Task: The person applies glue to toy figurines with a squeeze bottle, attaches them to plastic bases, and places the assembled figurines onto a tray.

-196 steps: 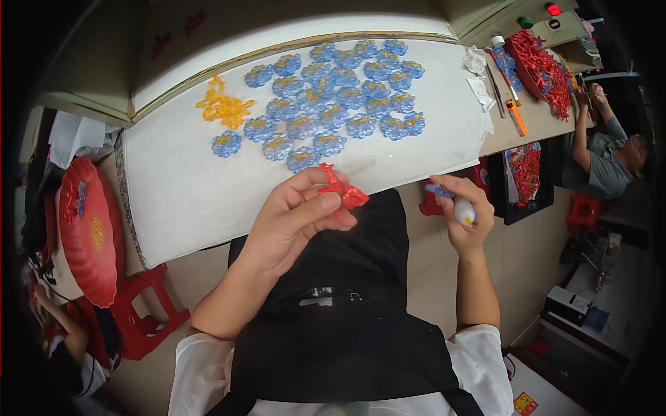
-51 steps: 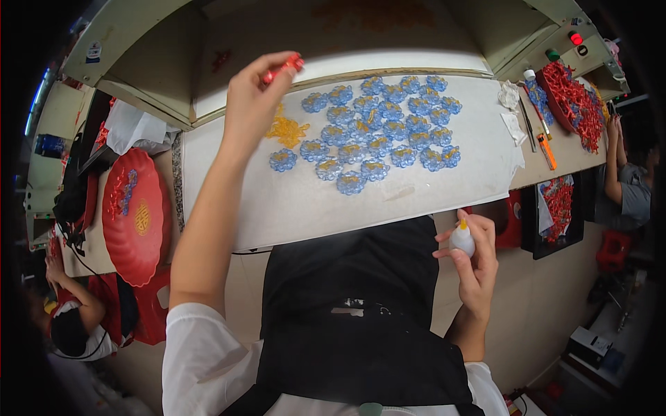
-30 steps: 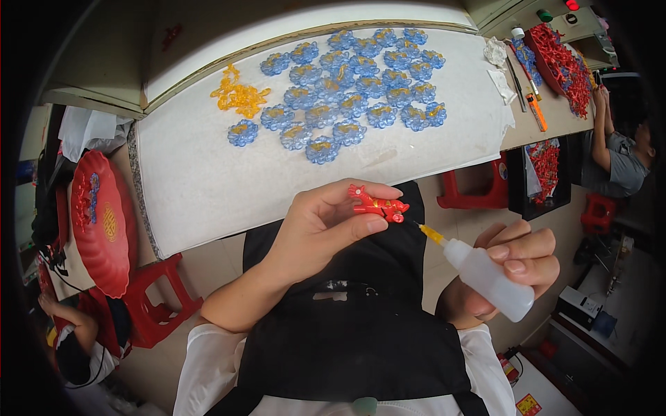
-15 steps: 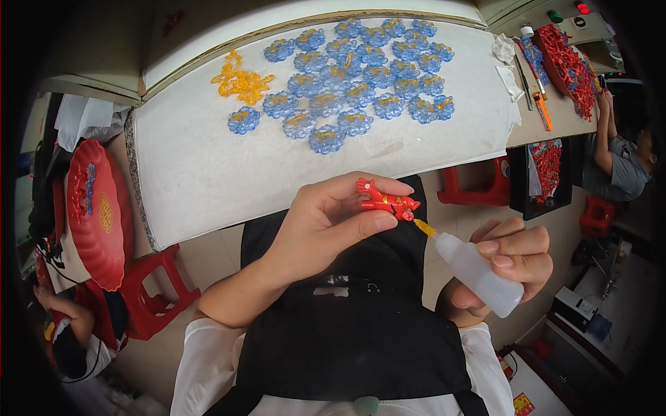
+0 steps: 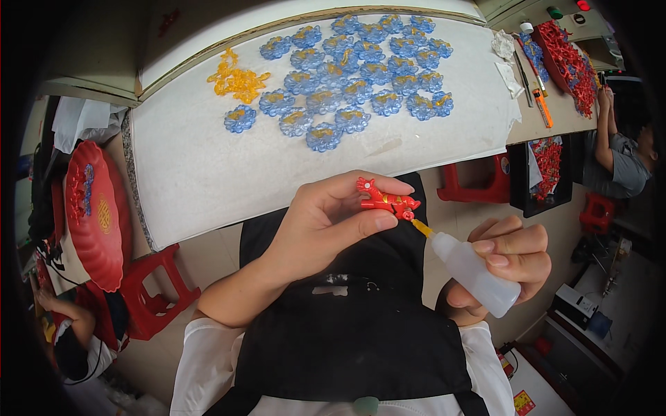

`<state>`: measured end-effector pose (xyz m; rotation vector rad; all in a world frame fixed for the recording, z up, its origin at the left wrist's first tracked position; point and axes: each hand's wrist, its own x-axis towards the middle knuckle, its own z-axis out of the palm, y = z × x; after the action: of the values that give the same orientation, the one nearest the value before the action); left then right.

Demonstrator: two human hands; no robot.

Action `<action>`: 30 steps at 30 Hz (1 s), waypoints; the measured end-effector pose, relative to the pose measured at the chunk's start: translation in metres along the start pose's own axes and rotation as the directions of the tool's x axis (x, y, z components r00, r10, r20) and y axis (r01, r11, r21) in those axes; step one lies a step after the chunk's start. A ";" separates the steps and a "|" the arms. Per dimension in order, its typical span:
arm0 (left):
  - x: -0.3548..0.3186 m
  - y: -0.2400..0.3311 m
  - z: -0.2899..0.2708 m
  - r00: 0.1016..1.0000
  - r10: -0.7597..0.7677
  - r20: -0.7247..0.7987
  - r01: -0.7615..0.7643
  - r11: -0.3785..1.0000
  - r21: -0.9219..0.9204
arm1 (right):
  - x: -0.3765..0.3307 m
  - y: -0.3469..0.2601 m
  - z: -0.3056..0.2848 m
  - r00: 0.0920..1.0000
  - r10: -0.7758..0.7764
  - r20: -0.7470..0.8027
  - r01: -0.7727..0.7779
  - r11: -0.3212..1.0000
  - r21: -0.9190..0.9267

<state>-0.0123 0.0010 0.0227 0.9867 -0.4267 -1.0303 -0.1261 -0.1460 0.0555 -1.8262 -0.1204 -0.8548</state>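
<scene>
My left hand (image 5: pixel 326 225) pinches a small red plastic ornament with gold trim (image 5: pixel 383 200) between thumb and fingers, held over my black apron (image 5: pixel 361 333). My right hand (image 5: pixel 510 263) grips a white squeeze bottle (image 5: pixel 475 274) whose yellow nozzle tip touches the right end of the ornament. On the white work sheet (image 5: pixel 229 173) ahead lie several blue flower-shaped pieces with gold centres (image 5: pixel 354 76) and a small heap of yellow pieces (image 5: pixel 236 80).
A round red decorated plaque (image 5: pixel 94 215) leans at the left above a red stool (image 5: pixel 156 291). More red ornaments (image 5: pixel 565 59) and an orange pen-like tool (image 5: pixel 542 107) lie at the right table end, where another person (image 5: pixel 621 159) sits. Another person's arm (image 5: pixel 66 326) is low left.
My left hand reached to the far table, came back holding the red ornament, and my right hand brought the bottle up until its nozzle met the ornament.
</scene>
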 end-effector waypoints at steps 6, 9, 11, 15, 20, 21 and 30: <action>0.001 0.001 0.003 1.000 0.003 -0.016 -0.003 1.000 0.021 | 0.000 -0.002 -0.001 1.000 0.011 0.000 -0.011 1.000 -0.005; 0.002 0.001 0.004 1.000 -0.007 -0.026 0.008 1.000 0.014 | -0.001 -0.002 -0.002 1.000 -0.005 -0.009 0.005 1.000 -0.006; 0.002 0.001 0.004 1.000 -0.013 -0.026 0.013 1.000 0.008 | 0.000 0.000 0.000 0.999 -0.032 -0.027 0.033 0.999 0.038; 0.002 0.001 0.001 0.997 -0.076 -0.025 0.074 0.994 -0.077 | 0.000 0.006 -0.004 0.989 -0.116 -0.088 0.125 0.986 0.108; 0.002 -0.002 -0.001 0.991 -0.135 -0.015 0.131 0.981 -0.141 | -0.002 0.006 -0.001 0.991 -0.101 -0.093 0.106 0.993 0.045; 0.002 -0.002 0.000 0.991 -0.135 -0.018 0.132 0.981 -0.141 | -0.002 0.005 0.000 0.991 -0.093 -0.094 0.097 0.995 0.031; 0.003 -0.003 -0.002 0.987 -0.160 0.001 0.158 0.971 -0.178 | -0.002 0.005 0.002 0.997 -0.046 -0.067 0.046 0.999 -0.006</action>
<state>-0.0109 -0.0015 0.0191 0.8770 -0.2419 -1.1847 -0.1243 -0.1456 0.0501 -1.8028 -0.1188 -0.9483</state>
